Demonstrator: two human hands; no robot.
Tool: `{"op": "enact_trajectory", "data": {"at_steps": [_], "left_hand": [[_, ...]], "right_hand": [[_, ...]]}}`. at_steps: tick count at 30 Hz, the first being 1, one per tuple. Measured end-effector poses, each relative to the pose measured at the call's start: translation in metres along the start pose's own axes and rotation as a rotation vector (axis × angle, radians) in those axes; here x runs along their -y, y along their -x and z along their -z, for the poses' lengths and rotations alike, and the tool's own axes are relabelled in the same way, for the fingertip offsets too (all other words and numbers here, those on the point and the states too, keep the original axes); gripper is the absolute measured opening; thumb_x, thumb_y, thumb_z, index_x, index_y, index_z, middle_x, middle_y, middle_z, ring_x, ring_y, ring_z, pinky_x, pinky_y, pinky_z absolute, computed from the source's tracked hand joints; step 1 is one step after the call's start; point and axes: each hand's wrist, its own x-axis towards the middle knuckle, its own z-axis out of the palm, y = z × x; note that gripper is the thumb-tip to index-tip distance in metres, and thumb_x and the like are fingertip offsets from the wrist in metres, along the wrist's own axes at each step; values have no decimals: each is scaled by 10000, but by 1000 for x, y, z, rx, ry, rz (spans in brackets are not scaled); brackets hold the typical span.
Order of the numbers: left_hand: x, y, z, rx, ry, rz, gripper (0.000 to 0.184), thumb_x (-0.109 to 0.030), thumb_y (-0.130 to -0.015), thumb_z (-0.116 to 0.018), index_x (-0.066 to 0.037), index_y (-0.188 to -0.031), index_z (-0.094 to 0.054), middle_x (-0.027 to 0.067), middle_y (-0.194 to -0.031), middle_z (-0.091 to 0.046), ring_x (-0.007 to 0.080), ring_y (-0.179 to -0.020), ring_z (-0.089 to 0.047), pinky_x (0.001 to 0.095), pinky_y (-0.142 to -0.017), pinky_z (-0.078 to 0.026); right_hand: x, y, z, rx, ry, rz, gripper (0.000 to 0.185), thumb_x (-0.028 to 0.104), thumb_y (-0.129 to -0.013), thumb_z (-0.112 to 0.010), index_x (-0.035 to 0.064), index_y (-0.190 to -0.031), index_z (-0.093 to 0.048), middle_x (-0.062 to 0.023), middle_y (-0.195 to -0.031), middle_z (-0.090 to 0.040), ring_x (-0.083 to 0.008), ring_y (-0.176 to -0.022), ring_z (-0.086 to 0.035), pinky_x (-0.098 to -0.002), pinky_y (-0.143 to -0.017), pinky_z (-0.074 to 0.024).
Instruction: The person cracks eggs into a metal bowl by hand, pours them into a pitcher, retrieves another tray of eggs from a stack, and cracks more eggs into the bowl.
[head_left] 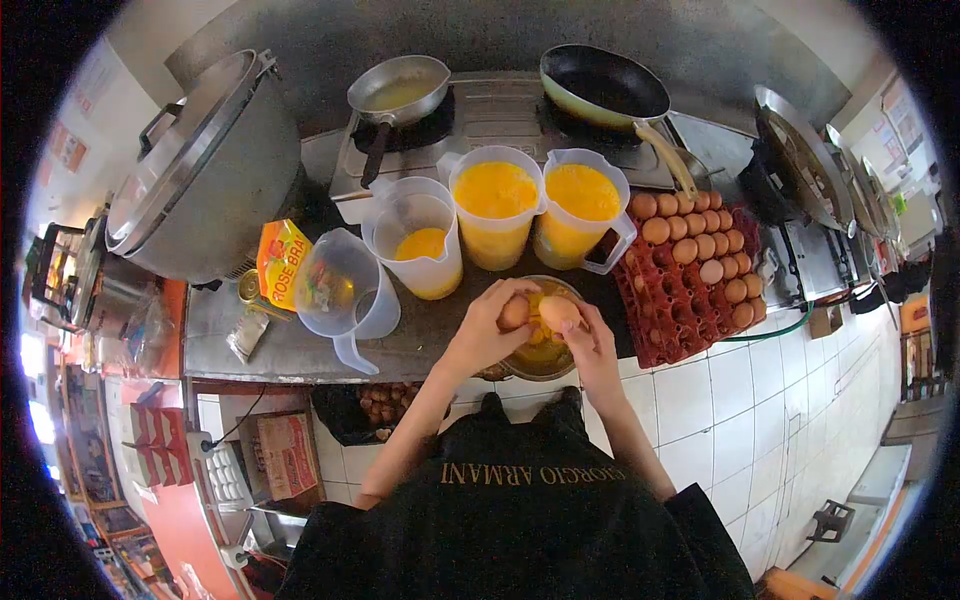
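Note:
My left hand is closed around a brown egg. Another brown egg is gripped in my right hand, close beside the first. I cannot tell whether either shell is cracked. Both hands are over a metal bowl with raw yolks and egg liquid in it, at the counter's front edge. To the right of the bowl is a red egg tray, with brown eggs in its far and right rows and bare hollows nearer me.
Behind the bowl stand two plastic jugs of yellow egg liquid. Left are a partly filled jug, a clear jug and a Rose Brand carton. Two pans sit on the stove; a large pot stands left.

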Motion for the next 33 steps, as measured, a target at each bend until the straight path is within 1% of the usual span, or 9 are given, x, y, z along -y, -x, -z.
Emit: {"op": "enact_trajectory", "data": {"at_steps": [2,5,6,12,14,18,20,23,33], "left_hand": [[-8,-2,3,15,150,95,496,-47,-646,-752,-39,-1110,-575,135,-1042,-610,259,-933,-599,319,-832,-471],[-4,-1,-2,-6,71,9,424,-71,-647,-768,-29,-1038,-610,121,-999,-629,240,-911,-609,318,-821,-474],[-4,0,-2,-6,70,10,424,-71,-647,-768,-29,-1038,-610,121,-999,-629,240,-911,-609,318,-821,-474],[4,1,-5,3,61,28,378,-70,-652,-765,-30,-1000,-625,125,-973,-641,257,-906,-620,324,-821,-481],[7,1,-6,-4,39,-13,371,-74,-653,-764,-32,-994,-625,129,-981,-642,267,-911,-624,329,-819,-485],[13,0,-8,12,42,-14,367,-69,-653,-758,-28,-992,-623,128,-988,-644,272,-914,-625,333,-821,-488],[15,-1,-10,13,47,-2,364,-55,-651,-745,-24,-993,-623,131,-996,-644,273,-922,-624,334,-831,-488],[22,-4,-12,17,33,-23,362,-39,-646,-732,-19,-991,-622,133,-1009,-643,269,-931,-624,333,-840,-486],[34,-6,-18,15,95,31,369,-31,-631,-727,-16,-985,-623,135,-1025,-642,267,-957,-621,338,-858,-480]], "right_hand": [[5,1,1,52,-175,-195,413,267,-944,-517,-17,-1234,-447,-112,-1163,-534,-164,-1065,-528,-298,-909,-451],[5,2,-4,-34,-248,-196,364,167,-893,-596,-28,-1184,-494,-106,-1105,-559,-157,-1005,-557,-285,-878,-462],[2,1,-3,-34,-248,-197,364,167,-893,-596,-28,-1184,-494,-106,-1105,-559,-157,-1005,-557,-285,-878,-462],[-18,-5,10,35,80,-17,401,70,-808,-681,-20,-1164,-521,-122,-1090,-582,-176,-987,-590,-289,-835,-507],[-20,-7,13,57,156,54,420,49,-764,-711,-19,-1148,-554,-164,-1091,-599,-196,-961,-620,-299,-793,-534],[-20,-11,17,77,292,63,420,37,-741,-711,-8,-1138,-584,-186,-1096,-614,-208,-944,-639,-306,-775,-544],[-19,-14,17,91,380,134,438,22,-730,-694,18,-1157,-592,-174,-1103,-623,-220,-978,-632,-304,-783,-543],[-18,-17,16,83,405,179,443,11,-738,-669,34,-1174,-591,-149,-1123,-620,-226,-994,-626,-290,-766,-547],[-24,-18,8,32,402,148,441,-7,-731,-647,34,-1167,-593,-174,-1124,-604,-244,-985,-620,-273,-759,-555]]}}
